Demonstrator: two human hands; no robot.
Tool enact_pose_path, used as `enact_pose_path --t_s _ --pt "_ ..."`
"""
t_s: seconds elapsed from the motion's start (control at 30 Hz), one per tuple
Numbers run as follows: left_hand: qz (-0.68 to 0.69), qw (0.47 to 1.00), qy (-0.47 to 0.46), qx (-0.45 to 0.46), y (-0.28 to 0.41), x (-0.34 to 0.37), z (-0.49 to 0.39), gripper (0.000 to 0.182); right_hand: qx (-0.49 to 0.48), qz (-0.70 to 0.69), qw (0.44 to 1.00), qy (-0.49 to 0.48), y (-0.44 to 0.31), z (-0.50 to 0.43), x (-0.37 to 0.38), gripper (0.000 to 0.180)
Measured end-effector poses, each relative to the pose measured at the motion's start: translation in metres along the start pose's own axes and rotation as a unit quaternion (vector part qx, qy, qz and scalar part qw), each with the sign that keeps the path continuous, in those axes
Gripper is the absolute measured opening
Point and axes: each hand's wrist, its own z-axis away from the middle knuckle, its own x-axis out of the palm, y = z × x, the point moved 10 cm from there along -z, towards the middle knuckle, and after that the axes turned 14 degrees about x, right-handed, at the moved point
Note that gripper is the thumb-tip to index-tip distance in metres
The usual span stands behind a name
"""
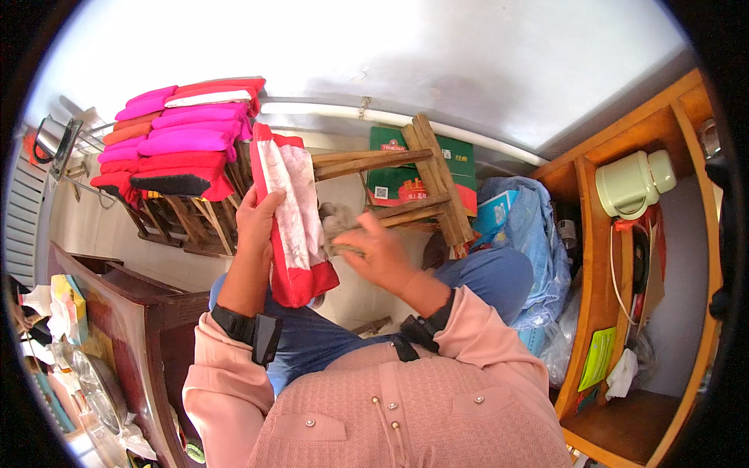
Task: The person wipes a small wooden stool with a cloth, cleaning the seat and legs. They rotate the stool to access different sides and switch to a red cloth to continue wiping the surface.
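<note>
A long folded piece of red and white fabric [298, 205] stands in front of me, its pale inner side showing creases and stains. My left hand [257, 219] grips its left edge, thumb on the white face and fingers behind. Just right of the fabric, my right hand [374, 251] is blurred, with thumb and fingers bent towards a greyish-beige fuzzy wad [338, 219]. Whether those fingers hold the wad or only touch it is not clear. Both hands are above my knees, and a black band circles each wrist.
Folded pink, red and orange fabrics [181, 137] are piled on wooden stools [193, 225] at left. Ahead are a wooden frame [433, 175] and a green carton [386, 175]. A blue bag [532, 234] and wooden shelf [591, 234] with a thermos [623, 184] flank me right; a dark table [111, 292] stands left.
</note>
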Motion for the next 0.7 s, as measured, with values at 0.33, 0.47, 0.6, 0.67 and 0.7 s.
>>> enact_pose_path --t_s 0.33,0.47,0.6,0.67,0.7 --pt "-0.020 1.000 0.000 -0.005 0.000 -0.002 -0.003 0.046 0.137 -0.040 0.979 0.143 0.116 0.013 -0.147 0.025" --pt "-0.046 0.999 -0.006 -0.004 0.002 -0.001 -0.002 0.046 0.143 0.083 0.975 0.152 0.141 -0.007 -0.190 0.036" --pt "-0.070 0.998 -0.005 0.003 0.003 -0.002 -0.003 0.045 0.195 0.267 0.944 0.011 0.182 -0.025 -0.150 0.037" --pt "-0.039 0.999 -0.018 0.003 0.000 0.002 -0.003 0.045 0.194 0.319 0.927 -0.015 0.192 -0.030 -0.138 0.038" --pt "-0.024 0.999 -0.022 0.005 -0.001 0.002 -0.003 0.045 0.180 0.320 0.930 -0.007 0.191 -0.031 -0.136 0.037"
